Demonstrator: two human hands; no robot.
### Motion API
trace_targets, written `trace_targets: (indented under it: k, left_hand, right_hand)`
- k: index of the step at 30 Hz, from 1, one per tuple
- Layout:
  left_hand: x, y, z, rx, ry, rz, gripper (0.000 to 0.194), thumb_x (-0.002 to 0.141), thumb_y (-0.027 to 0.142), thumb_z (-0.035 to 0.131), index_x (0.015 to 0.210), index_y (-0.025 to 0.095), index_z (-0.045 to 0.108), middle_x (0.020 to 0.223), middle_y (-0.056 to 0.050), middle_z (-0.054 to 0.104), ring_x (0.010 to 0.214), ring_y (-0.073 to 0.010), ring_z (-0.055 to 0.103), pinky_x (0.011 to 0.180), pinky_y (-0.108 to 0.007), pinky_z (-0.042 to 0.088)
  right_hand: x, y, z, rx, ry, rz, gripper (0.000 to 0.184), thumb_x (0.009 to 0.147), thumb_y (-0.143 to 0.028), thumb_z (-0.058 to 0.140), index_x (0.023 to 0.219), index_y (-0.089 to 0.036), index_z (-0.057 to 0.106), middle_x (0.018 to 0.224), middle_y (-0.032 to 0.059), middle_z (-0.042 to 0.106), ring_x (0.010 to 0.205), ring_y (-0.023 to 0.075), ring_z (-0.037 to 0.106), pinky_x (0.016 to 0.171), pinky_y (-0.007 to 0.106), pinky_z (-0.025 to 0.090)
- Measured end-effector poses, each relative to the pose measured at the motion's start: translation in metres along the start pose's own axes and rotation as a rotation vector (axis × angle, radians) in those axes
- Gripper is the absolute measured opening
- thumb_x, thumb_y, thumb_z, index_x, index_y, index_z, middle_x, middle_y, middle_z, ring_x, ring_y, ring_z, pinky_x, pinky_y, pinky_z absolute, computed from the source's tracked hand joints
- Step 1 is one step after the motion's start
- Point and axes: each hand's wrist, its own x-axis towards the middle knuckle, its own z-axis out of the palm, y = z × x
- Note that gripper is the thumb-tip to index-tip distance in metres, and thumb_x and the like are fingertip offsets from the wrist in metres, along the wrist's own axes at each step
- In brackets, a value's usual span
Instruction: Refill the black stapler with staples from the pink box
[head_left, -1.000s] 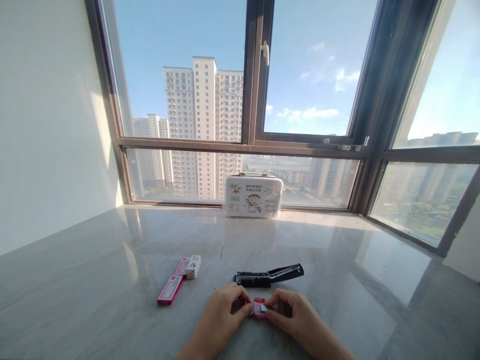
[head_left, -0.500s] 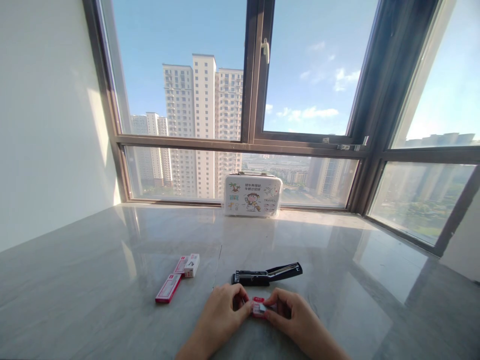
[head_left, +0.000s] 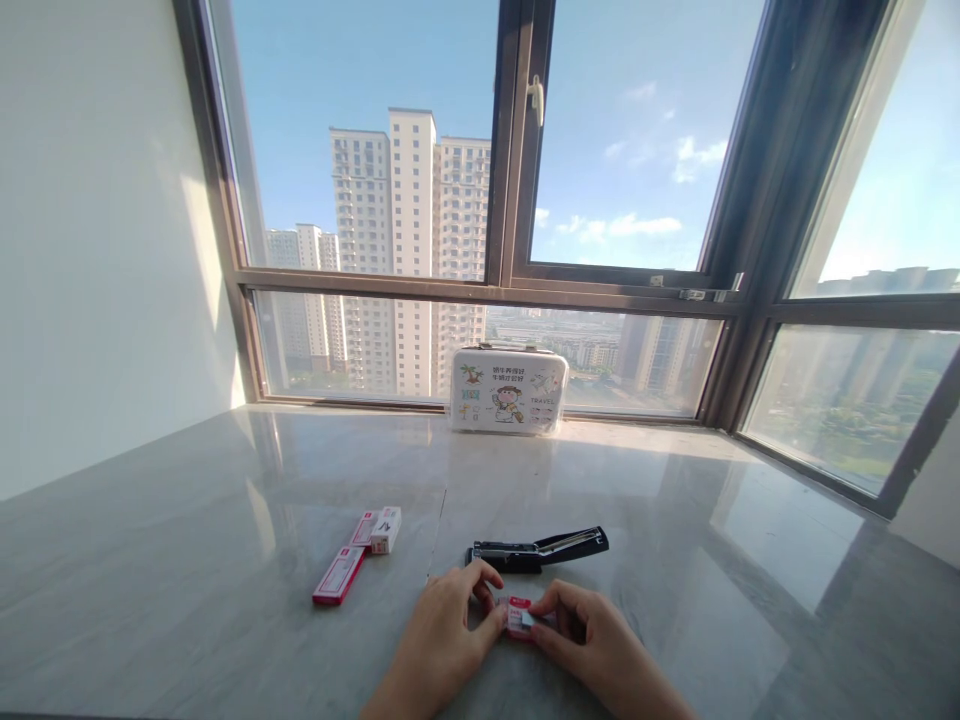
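1. Small red box as my clock hub. Around 9 to 10 o'clock, well apart, a long flat box (head_left: 337, 577) lies angled on the grey surface (head_left: 225, 650).
2. At 10 o'clock, a second flat box (head_left: 365, 527) adjoins its far end; a white carton (head_left: 385, 531) overlaps that one's right side. Stacked or just beside, I can't tell.
3. At 9 o'clock, close in, the left hand (head_left: 448, 622): thumb at the hub box's left end, forefinger lifted away. The curled fingers are partly hidden, so I can't tell whether this grip pinches anything.
4. Far off at 12 o'clock, a white case (head_left: 480, 417) stands upright by the window.
5. Hub: the small red box (head_left: 514, 630) sits on the surface between both hands, a small pale piece (head_left: 528, 619) at its right end.
6. Near 12 o'clock, a black stapler (head_left: 504, 562), opened out, its raised part pointing toward 1.
7. At 3 o'clock, the right hand (head_left: 581, 625), thumb and forefinger pinching the pale piece.
8. Step in hand, my judgement: fine two-handed work at the red box. The next move calls for a steadied box and a light right pinch.
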Motion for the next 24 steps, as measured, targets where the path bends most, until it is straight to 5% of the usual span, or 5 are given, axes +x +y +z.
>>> trace_targets:
  k: [10, 14, 17, 24]
  left_hand:
    - [0.004, -0.003, -0.001, -0.167, -0.096, 0.024, 0.014, 0.084, 0.035, 0.063, 0.095, 0.026, 0.065, 0.087, 0.005, 0.071, 0.072, -0.0147, 0.057, 0.064, -0.025, 0.039]
    - [0.017, -0.010, -0.007, -0.049, 0.124, 0.064, 0.014, 0.089, 0.034, 0.058, 0.097, 0.025, 0.065, 0.094, 0.000, 0.068, 0.085, -0.0178, 0.059, 0.076, -0.027, 0.043]
    - [0.035, -0.019, -0.012, 0.125, 0.277, 0.010, 0.033, 0.082, 0.035, 0.067, 0.113, 0.024, 0.064, 0.116, -0.005, 0.064, 0.111, -0.0243, 0.054, 0.095, -0.035, 0.039]
    - [0.034, -0.028, -0.006, 0.088, 0.040, 0.025, 0.030, 0.072, 0.049, 0.078, 0.094, 0.030, 0.071, 0.135, 0.000, 0.060, 0.128, -0.0262, 0.048, 0.106, -0.037, 0.034]
  right_hand:
    - [0.000, 0.001, 0.003, -0.039, 0.022, 0.001, 0.037, 0.086, -0.057, 0.065, 0.089, -0.020, 0.069, 0.061, -0.0060, 0.045, 0.059, 0.0107, 0.040, 0.055, 0.024, 0.027]
    - [0.000, 0.002, 0.005, -0.034, 0.020, 0.012, 0.038, 0.086, -0.057, 0.065, 0.089, -0.019, 0.069, 0.060, -0.0062, 0.046, 0.057, 0.0102, 0.039, 0.054, 0.024, 0.028]
    - [-0.001, 0.002, 0.005, -0.013, 0.012, 0.028, 0.036, 0.085, -0.055, 0.066, 0.091, -0.019, 0.070, 0.061, -0.0059, 0.046, 0.058, 0.0102, 0.038, 0.054, 0.024, 0.028]
    - [0.008, -0.002, 0.003, -0.114, 0.087, -0.030, 0.032, 0.087, -0.050, 0.062, 0.097, -0.022, 0.074, 0.062, -0.0045, 0.051, 0.057, 0.0112, 0.042, 0.055, 0.025, 0.030]
